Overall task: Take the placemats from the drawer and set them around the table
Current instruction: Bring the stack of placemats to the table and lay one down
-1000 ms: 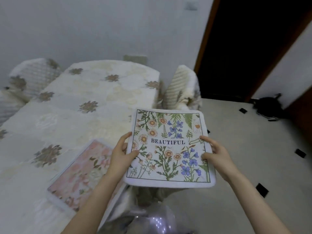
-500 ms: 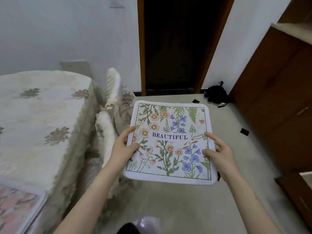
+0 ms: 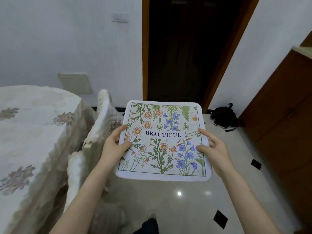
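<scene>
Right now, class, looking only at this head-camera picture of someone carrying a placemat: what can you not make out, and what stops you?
- Underside of the white floral "BEAUTIFUL" placemat: faces away; the fingers beneath it are hidden.
- Left hand and right hand: only thumbs and upper fingers show in each grip.
- Cream flower-patterned tablecloth table: cut off by the left edge; any mats there are unseen.
- Dark doorway: too dark.
- Black heap on the floor: too small to identify.

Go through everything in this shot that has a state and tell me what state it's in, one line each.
Floral placemat: held level in the air, printed side up, not yet on the table.
Left hand: grips the placemat's left edge.
Right hand: grips its right edge.
Table: covered with a flowered cloth.
Doorway: open, dark inside.
</scene>
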A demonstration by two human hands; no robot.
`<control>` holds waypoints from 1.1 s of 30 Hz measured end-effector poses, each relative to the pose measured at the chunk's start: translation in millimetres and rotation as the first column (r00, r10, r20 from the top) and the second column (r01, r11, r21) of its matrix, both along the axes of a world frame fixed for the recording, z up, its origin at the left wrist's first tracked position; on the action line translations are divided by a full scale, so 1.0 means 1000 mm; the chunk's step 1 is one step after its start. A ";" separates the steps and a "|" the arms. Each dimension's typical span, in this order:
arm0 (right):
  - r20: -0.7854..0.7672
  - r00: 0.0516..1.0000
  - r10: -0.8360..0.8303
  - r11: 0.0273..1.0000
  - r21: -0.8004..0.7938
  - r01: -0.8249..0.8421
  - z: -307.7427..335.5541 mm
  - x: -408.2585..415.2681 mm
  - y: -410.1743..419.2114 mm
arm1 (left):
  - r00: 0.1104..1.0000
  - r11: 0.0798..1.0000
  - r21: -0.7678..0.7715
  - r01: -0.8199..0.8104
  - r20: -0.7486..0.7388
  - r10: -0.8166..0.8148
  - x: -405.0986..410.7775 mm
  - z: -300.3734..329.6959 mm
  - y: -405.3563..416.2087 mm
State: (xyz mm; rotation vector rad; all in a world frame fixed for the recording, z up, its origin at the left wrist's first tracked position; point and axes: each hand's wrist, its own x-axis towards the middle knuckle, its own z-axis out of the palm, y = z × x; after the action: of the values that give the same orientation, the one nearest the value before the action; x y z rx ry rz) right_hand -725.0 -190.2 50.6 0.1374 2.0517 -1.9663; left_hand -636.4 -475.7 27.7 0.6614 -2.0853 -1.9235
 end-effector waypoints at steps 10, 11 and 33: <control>-0.020 1.000 0.013 1.000 -0.005 -0.013 0.022 -0.210 -0.060 | 0.999 0.996 0.083 -0.044 0.003 0.044 -0.199 0.022 -0.059; -0.012 1.000 0.016 1.000 -0.005 -0.016 0.019 -0.231 -0.067 | 0.998 0.995 0.077 -0.061 0.008 0.060 -0.217 0.021 -0.065; 0.016 0.750 0.662 0.750 -0.035 -0.661 0.010 -0.667 -0.384 | 0.678 0.677 0.023 -0.735 0.053 0.734 -0.489 0.027 -0.233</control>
State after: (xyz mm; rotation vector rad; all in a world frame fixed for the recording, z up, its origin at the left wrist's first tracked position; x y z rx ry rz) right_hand -1392.0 -574.1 60.4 -0.5088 1.7092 -1.5151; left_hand -1125.7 -708.2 55.1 1.3143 -1.4227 -1.4663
